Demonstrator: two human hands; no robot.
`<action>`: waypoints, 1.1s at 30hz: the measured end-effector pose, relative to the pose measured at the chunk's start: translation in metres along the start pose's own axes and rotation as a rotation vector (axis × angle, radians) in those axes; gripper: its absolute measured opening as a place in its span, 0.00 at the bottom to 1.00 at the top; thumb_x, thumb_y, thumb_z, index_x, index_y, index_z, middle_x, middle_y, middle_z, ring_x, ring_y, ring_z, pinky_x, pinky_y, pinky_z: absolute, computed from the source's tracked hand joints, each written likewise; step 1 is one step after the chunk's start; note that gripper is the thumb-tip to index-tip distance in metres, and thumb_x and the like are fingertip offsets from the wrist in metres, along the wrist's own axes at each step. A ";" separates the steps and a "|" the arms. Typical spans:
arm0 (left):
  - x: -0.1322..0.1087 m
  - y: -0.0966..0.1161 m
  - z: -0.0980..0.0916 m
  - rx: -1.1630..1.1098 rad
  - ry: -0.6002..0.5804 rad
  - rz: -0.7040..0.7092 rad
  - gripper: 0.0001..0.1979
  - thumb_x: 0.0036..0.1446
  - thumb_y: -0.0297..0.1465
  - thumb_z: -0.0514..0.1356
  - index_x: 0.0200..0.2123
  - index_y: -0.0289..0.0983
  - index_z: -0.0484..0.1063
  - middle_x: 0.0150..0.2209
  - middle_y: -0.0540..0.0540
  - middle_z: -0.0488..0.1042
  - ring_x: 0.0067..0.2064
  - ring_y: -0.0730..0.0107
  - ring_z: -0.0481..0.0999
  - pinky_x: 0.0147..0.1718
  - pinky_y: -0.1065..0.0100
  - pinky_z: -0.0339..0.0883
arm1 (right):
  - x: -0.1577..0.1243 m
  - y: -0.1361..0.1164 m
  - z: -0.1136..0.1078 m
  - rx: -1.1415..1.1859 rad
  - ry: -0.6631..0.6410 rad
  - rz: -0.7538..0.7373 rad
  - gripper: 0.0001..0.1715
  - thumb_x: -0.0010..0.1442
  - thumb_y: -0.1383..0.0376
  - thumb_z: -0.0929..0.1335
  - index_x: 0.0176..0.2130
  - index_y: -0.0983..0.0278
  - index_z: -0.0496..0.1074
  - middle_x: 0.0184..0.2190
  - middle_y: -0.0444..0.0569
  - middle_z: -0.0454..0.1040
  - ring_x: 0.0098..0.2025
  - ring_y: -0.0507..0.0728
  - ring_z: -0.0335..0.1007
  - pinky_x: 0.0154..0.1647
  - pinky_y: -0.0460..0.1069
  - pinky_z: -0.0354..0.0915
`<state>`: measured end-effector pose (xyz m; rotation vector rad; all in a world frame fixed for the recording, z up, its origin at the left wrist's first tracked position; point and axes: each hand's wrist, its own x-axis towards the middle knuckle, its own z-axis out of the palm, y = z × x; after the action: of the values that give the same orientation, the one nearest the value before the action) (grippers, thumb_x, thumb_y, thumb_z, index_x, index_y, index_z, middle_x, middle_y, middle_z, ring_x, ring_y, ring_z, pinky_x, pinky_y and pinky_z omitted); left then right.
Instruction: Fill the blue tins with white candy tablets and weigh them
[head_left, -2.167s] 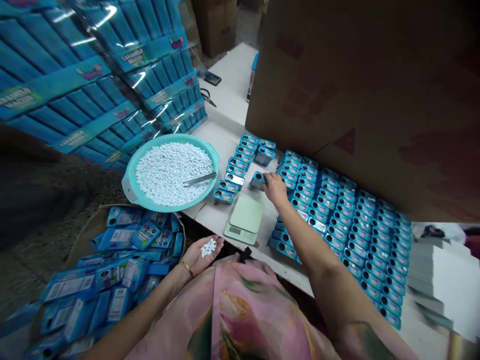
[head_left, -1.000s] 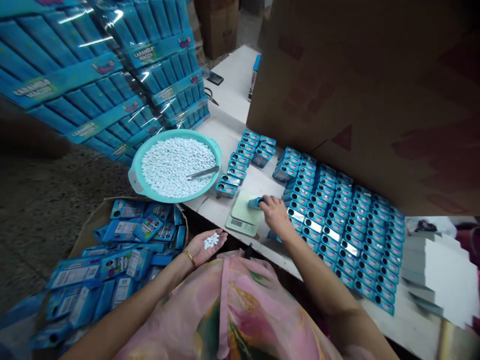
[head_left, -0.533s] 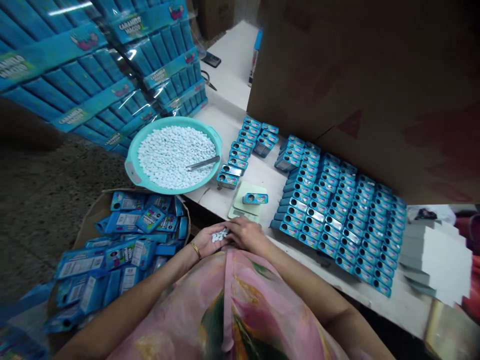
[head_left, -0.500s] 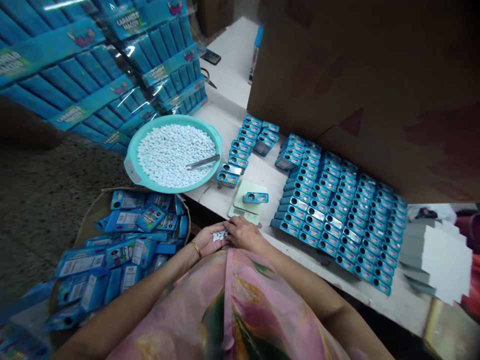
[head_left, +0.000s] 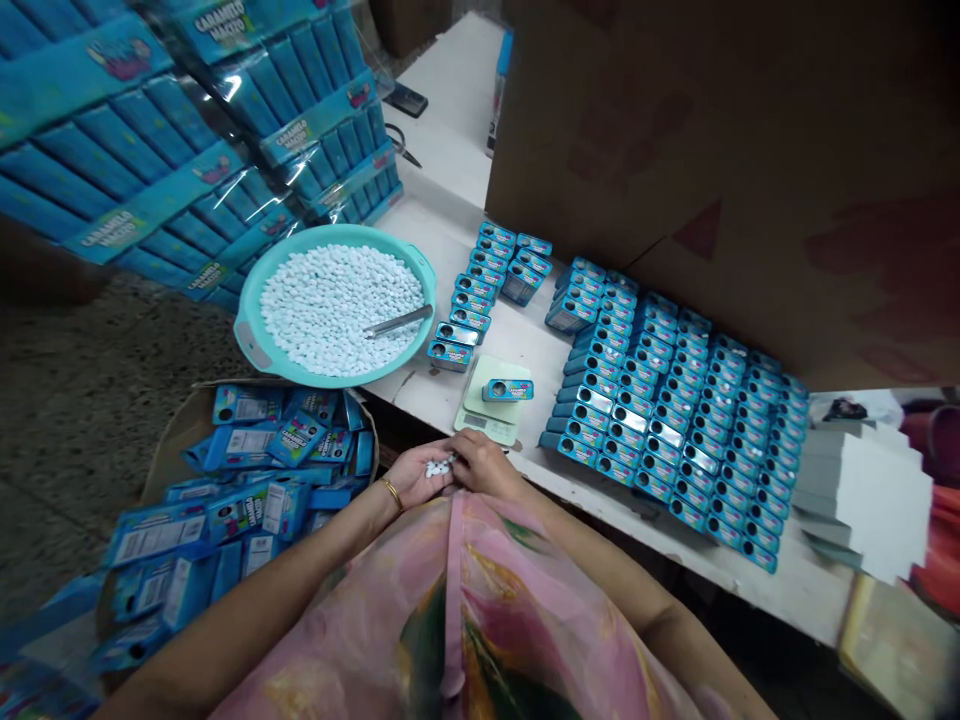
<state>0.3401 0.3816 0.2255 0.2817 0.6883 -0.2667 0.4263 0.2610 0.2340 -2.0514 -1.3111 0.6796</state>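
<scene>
My left hand (head_left: 412, 474) lies palm up by my lap, cupping a few white candies (head_left: 435, 466). My right hand (head_left: 480, 462) rests against it, fingertips pinching into those candies. Just beyond, a small blue tin (head_left: 508, 389) with a round hole in its lid sits on a pale green scale (head_left: 487, 410). A teal bowl (head_left: 259, 345) full of white candies holds a metal scoop (head_left: 397, 321).
Several rows of blue tins (head_left: 675, 400) cover the white table (head_left: 450, 200). A large cardboard box (head_left: 712, 150) stands behind them. Wrapped blue cartons (head_left: 150, 150) are stacked left. A box of loose blue packs (head_left: 247, 490) sits on the floor. White blocks (head_left: 862, 490) lie at the right.
My right hand carried a blue tin onto the scale, let it go, then came back to my left palm and now picks at the candies there.
</scene>
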 end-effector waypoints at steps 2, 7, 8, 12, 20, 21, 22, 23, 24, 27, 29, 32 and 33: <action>0.007 0.005 0.012 -0.018 -0.008 0.017 0.15 0.45 0.16 0.51 0.37 0.27 0.71 0.31 0.40 0.74 0.34 0.67 0.74 0.37 0.67 0.67 | 0.000 0.003 -0.012 0.087 0.087 0.029 0.18 0.51 0.74 0.63 0.43 0.62 0.68 0.37 0.47 0.69 0.41 0.52 0.63 0.44 0.48 0.60; 0.024 0.025 0.054 -0.022 -0.036 0.081 0.17 0.46 0.16 0.50 0.40 0.24 0.70 0.35 0.36 0.75 0.37 0.67 0.74 0.43 0.67 0.65 | 0.010 0.022 -0.055 0.192 0.295 0.077 0.14 0.54 0.71 0.62 0.41 0.62 0.69 0.36 0.47 0.70 0.36 0.51 0.66 0.37 0.46 0.64; 0.026 0.029 0.060 -0.022 -0.037 0.088 0.18 0.46 0.16 0.50 0.42 0.24 0.69 0.37 0.35 0.74 0.39 0.65 0.74 0.44 0.66 0.64 | 0.013 0.028 -0.063 0.187 0.331 0.087 0.13 0.54 0.70 0.62 0.40 0.63 0.69 0.36 0.47 0.70 0.35 0.51 0.66 0.36 0.46 0.64; 0.033 0.037 0.066 -0.016 0.009 0.097 0.19 0.45 0.16 0.51 0.44 0.22 0.68 0.40 0.32 0.73 0.46 0.58 0.71 0.48 0.61 0.62 | 0.025 0.045 -0.080 -0.016 0.324 0.092 0.14 0.53 0.72 0.62 0.40 0.63 0.69 0.36 0.49 0.69 0.37 0.53 0.65 0.39 0.48 0.64; 0.036 0.034 0.044 -0.046 0.050 0.127 0.18 0.46 0.16 0.51 0.43 0.24 0.68 0.41 0.33 0.73 0.48 0.58 0.70 0.49 0.61 0.63 | 0.027 0.049 -0.079 -0.139 0.254 0.051 0.17 0.58 0.72 0.59 0.45 0.63 0.68 0.42 0.51 0.69 0.45 0.54 0.64 0.47 0.49 0.62; 0.035 0.034 0.042 -0.054 0.048 0.130 0.18 0.46 0.16 0.51 0.43 0.24 0.68 0.42 0.32 0.73 0.48 0.58 0.70 0.49 0.61 0.63 | 0.026 0.049 -0.079 -0.093 0.277 0.039 0.17 0.59 0.72 0.58 0.46 0.63 0.68 0.42 0.50 0.70 0.45 0.53 0.64 0.47 0.48 0.62; 0.035 0.034 0.040 -0.062 0.047 0.131 0.18 0.46 0.16 0.51 0.43 0.24 0.67 0.42 0.32 0.72 0.48 0.58 0.70 0.49 0.61 0.63 | 0.024 0.048 -0.079 -0.049 0.310 0.033 0.17 0.59 0.71 0.58 0.46 0.63 0.67 0.42 0.49 0.70 0.45 0.52 0.65 0.47 0.48 0.62; 0.034 0.034 0.038 -0.070 0.048 0.131 0.18 0.46 0.16 0.51 0.43 0.24 0.67 0.43 0.32 0.72 0.48 0.58 0.70 0.49 0.61 0.63 | 0.022 0.047 -0.081 -0.011 0.350 0.035 0.17 0.59 0.71 0.58 0.46 0.63 0.67 0.41 0.49 0.71 0.45 0.52 0.65 0.47 0.48 0.62; 0.032 0.035 0.036 -0.079 0.051 0.130 0.18 0.46 0.16 0.51 0.43 0.24 0.67 0.43 0.32 0.72 0.48 0.58 0.70 0.48 0.62 0.64 | 0.020 0.047 -0.083 0.019 0.395 0.044 0.16 0.60 0.70 0.58 0.45 0.62 0.68 0.41 0.48 0.71 0.44 0.52 0.66 0.46 0.48 0.63; 0.024 0.038 0.023 -0.111 0.096 0.139 0.17 0.48 0.16 0.51 0.43 0.25 0.68 0.40 0.33 0.73 0.47 0.58 0.71 0.46 0.63 0.66 | 0.008 0.047 -0.093 0.072 0.537 0.113 0.13 0.59 0.67 0.60 0.41 0.61 0.70 0.38 0.48 0.72 0.41 0.53 0.68 0.43 0.50 0.65; 0.016 0.039 0.012 -0.140 0.149 0.148 0.16 0.49 0.18 0.52 0.42 0.24 0.68 0.39 0.33 0.74 0.45 0.59 0.72 0.44 0.63 0.67 | -0.001 0.047 -0.099 0.098 0.615 0.162 0.11 0.59 0.66 0.60 0.39 0.62 0.71 0.36 0.48 0.73 0.39 0.54 0.69 0.40 0.50 0.66; 0.006 0.038 0.000 -0.184 0.201 0.153 0.15 0.50 0.22 0.52 0.42 0.24 0.69 0.39 0.32 0.74 0.45 0.58 0.72 0.44 0.62 0.68 | -0.013 0.044 -0.100 0.101 0.693 0.215 0.12 0.59 0.65 0.60 0.38 0.62 0.71 0.34 0.48 0.72 0.37 0.54 0.69 0.39 0.51 0.66; 0.003 0.036 -0.001 -0.190 0.206 0.143 0.15 0.51 0.23 0.52 0.42 0.24 0.68 0.40 0.32 0.73 0.46 0.57 0.72 0.44 0.62 0.68 | -0.016 0.040 -0.097 0.093 0.680 0.211 0.12 0.59 0.65 0.60 0.38 0.61 0.71 0.35 0.49 0.72 0.38 0.54 0.69 0.40 0.51 0.66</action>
<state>0.3536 0.4151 0.2284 0.1771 0.8863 -0.0350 0.5118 0.2130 0.2731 -2.0880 -0.6682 0.0899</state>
